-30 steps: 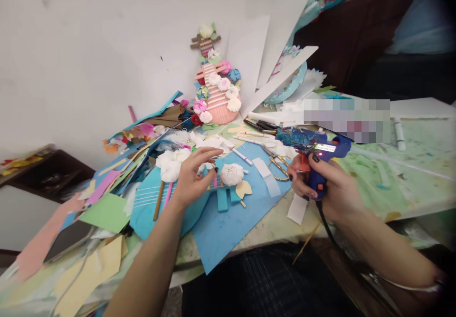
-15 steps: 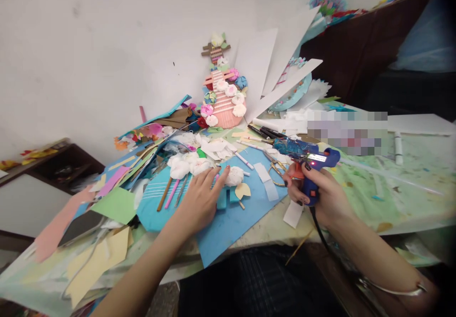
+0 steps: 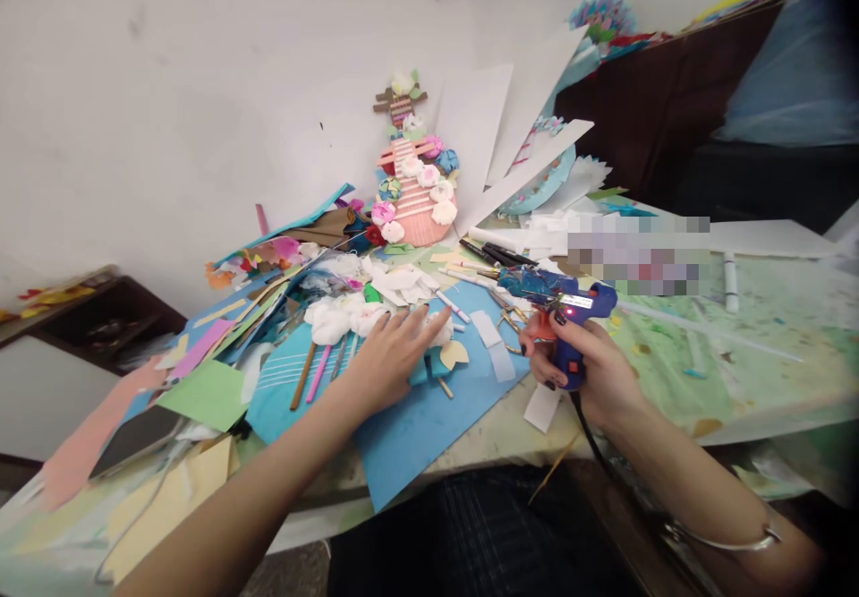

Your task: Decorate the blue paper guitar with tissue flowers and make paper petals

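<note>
The glue gun point(image 3: 591, 302) is being held in the closed grip of the right hand point(image 3: 608, 382), its nozzle being aimed leftward. Right of it no cutout is being seen: the turquoise guitar-shaped cutout point(image 3: 272, 400) is being partly covered by the nearer left hand point(image 3: 386, 355), whose grip is being spread open, its long axis being laid roughly left to right.

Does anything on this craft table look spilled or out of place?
Two small things. A brownish stain marks the green table cover near its front right, perhaps an old spill. A thin yellow strand pokes out past the front edge, looking like a stray scrap.
</note>
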`<act>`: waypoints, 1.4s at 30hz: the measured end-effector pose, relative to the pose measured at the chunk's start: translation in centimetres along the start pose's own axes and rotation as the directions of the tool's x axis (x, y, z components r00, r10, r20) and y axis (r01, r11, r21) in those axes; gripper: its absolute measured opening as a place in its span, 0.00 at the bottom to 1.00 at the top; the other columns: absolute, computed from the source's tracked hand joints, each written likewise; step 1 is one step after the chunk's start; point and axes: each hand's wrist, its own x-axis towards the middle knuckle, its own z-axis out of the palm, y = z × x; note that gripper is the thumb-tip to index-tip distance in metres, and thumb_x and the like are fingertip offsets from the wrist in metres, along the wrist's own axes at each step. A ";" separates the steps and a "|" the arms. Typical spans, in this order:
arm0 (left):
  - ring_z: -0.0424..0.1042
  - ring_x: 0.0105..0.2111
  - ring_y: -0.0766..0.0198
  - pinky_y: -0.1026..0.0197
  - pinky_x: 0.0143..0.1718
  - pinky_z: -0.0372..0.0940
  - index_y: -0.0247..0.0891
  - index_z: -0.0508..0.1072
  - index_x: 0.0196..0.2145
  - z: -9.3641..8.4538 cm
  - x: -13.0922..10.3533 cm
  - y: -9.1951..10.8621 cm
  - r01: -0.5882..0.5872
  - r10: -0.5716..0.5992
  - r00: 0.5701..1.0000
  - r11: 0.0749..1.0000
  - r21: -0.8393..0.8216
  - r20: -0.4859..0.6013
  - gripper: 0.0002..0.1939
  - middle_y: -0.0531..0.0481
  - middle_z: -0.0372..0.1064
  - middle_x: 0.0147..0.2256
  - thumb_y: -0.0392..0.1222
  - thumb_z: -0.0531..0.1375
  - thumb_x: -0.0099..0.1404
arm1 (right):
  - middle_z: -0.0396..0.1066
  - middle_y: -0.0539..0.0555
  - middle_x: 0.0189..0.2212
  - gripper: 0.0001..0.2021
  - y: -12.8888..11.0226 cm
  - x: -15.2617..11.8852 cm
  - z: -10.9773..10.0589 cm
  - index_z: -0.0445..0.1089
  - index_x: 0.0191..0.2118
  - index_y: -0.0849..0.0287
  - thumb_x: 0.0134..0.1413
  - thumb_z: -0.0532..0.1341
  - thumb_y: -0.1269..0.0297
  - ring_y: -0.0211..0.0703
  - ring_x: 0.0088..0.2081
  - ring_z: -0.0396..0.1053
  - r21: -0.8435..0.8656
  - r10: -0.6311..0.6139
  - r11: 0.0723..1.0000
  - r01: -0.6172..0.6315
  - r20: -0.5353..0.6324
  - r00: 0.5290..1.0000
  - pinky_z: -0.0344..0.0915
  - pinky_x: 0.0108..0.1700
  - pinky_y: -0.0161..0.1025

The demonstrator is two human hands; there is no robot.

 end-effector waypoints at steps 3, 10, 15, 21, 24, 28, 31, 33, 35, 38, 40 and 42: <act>0.54 0.59 0.48 0.48 0.55 0.56 0.40 0.34 0.65 0.3 1.0 -1.7 -0.099 0.100 0.995 0.971 -0.218 -0.005 0.47 0.35 0.46 0.62 0.32 0.57 0.54 | 0.68 0.52 0.25 0.10 0.0 0.0 -0.1 0.66 0.31 0.59 0.55 0.58 0.57 0.28 0.14 0.52 0.000 -0.010 1.000 0.010 0.011 1.000 0.48 0.18 0.34; 0.53 0.60 0.48 0.47 0.55 0.57 0.39 0.35 0.65 1.9 1.8 -3.0 -0.114 0.117 0.993 0.952 -0.283 -0.006 0.47 0.34 0.49 0.60 0.24 0.51 0.51 | 0.68 0.52 0.25 0.10 0.0 0.1 -0.1 0.66 0.30 0.60 0.53 0.58 0.58 0.28 0.13 0.52 -0.012 -0.009 1.000 0.009 0.000 1.000 0.48 0.17 0.34; 0.58 0.57 0.49 0.48 0.54 0.58 0.36 0.41 0.64 0.7 1.6 -3.3 -0.099 0.090 0.995 0.923 -0.372 -0.042 0.41 0.34 0.54 0.58 0.32 0.55 0.57 | 0.68 0.51 0.24 0.10 -0.1 0.0 0.0 0.66 0.30 0.60 0.53 0.59 0.58 0.28 0.13 0.52 0.013 -0.016 1.000 0.016 0.009 1.000 0.47 0.18 0.33; 0.59 0.57 0.50 0.49 0.54 0.60 0.40 0.49 0.62 -1.7 0.6 -4.7 -0.063 0.019 0.996 0.854 -0.517 -0.089 0.37 0.37 0.52 0.60 0.37 0.59 0.57 | 0.68 0.52 0.25 0.09 -0.3 -0.2 0.0 0.67 0.31 0.61 0.54 0.58 0.59 0.28 0.14 0.52 0.026 -0.021 0.999 0.020 0.033 0.999 0.49 0.19 0.34; 0.65 0.52 0.53 0.54 0.48 0.66 0.43 0.53 0.59 -3.1 -0.2 -4.6 -0.023 -0.018 0.998 0.759 -0.651 -0.056 0.34 0.39 0.54 0.59 0.38 0.60 0.57 | 0.69 0.53 0.26 0.09 -0.3 -0.3 0.0 0.67 0.31 0.61 0.55 0.57 0.60 0.28 0.14 0.52 0.027 -0.042 0.999 0.040 0.056 0.998 0.48 0.18 0.34; 0.69 0.47 0.58 0.58 0.43 0.69 0.44 0.55 0.56 -4.7 -1.2 -3.9 0.021 -0.037 0.999 0.642 -0.766 -0.004 0.29 0.40 0.55 0.57 0.39 0.60 0.58 | 0.68 0.53 0.26 0.11 -0.2 -0.5 -0.1 0.69 0.31 0.62 0.55 0.56 0.59 0.28 0.13 0.52 0.005 -0.054 0.999 0.053 0.106 0.993 0.48 0.19 0.34; 0.68 0.47 0.58 0.59 0.42 0.69 0.45 0.54 0.57 -5.3 -1.9 -3.6 -0.031 0.007 0.999 0.627 -0.778 -0.034 0.30 0.40 0.51 0.58 0.38 0.60 0.58 | 0.69 0.54 0.26 0.12 -0.1 -0.6 -0.2 0.69 0.31 0.62 0.54 0.56 0.58 0.27 0.13 0.52 -0.022 -0.036 0.999 0.039 0.149 0.988 0.48 0.19 0.35; 0.65 0.51 0.55 0.57 0.44 0.68 0.46 0.53 0.58 -5.5 -2.2 -3.6 -0.068 0.047 0.998 0.636 -0.769 -0.049 0.33 0.40 0.52 0.58 0.38 0.60 0.58 | 0.68 0.54 0.26 0.12 0.0 -0.6 -0.2 0.70 0.30 0.62 0.53 0.57 0.57 0.27 0.13 0.52 -0.048 -0.026 0.998 0.034 0.160 0.987 0.48 0.19 0.35; 0.62 0.53 0.53 0.55 0.47 0.67 0.46 0.52 0.59 -5.4 -2.4 -3.6 -0.079 0.069 0.997 0.647 -0.758 -0.045 0.34 0.41 0.53 0.58 0.36 0.60 0.58 | 0.68 0.54 0.25 0.13 0.0 -0.6 -0.1 0.70 0.30 0.62 0.53 0.57 0.57 0.28 0.13 0.52 -0.072 -0.014 0.997 0.025 0.153 0.988 0.48 0.18 0.34; 0.61 0.55 0.52 0.54 0.48 0.66 0.46 0.52 0.59 -5.1 -2.6 -3.7 -0.086 0.066 0.996 0.637 -0.766 -0.057 0.34 0.41 0.52 0.59 0.36 0.60 0.58 | 0.68 0.54 0.26 0.13 -0.1 -0.6 0.1 0.71 0.30 0.61 0.53 0.57 0.56 0.28 0.13 0.52 -0.087 0.002 0.996 0.009 0.120 0.993 0.48 0.18 0.35; 0.61 0.55 0.53 0.53 0.49 0.66 0.45 0.50 0.58 -4.8 -2.6 -3.9 -0.118 0.069 0.993 0.619 -0.776 -0.096 0.34 0.39 0.50 0.60 0.37 0.60 0.58 | 0.68 0.54 0.27 0.12 -0.2 -0.6 0.3 0.71 0.31 0.60 0.53 0.57 0.57 0.29 0.13 0.53 -0.093 0.017 0.996 -0.008 0.097 0.995 0.49 0.19 0.36; 0.60 0.56 0.53 0.51 0.51 0.64 0.45 0.49 0.59 -4.6 -2.6 -4.1 -0.177 0.107 0.984 0.628 -0.758 -0.141 0.33 0.38 0.48 0.60 0.37 0.59 0.59 | 0.67 0.54 0.26 0.12 -0.3 -0.7 0.4 0.70 0.31 0.60 0.52 0.57 0.56 0.29 0.13 0.53 -0.105 0.029 0.994 -0.020 0.082 0.996 0.49 0.19 0.36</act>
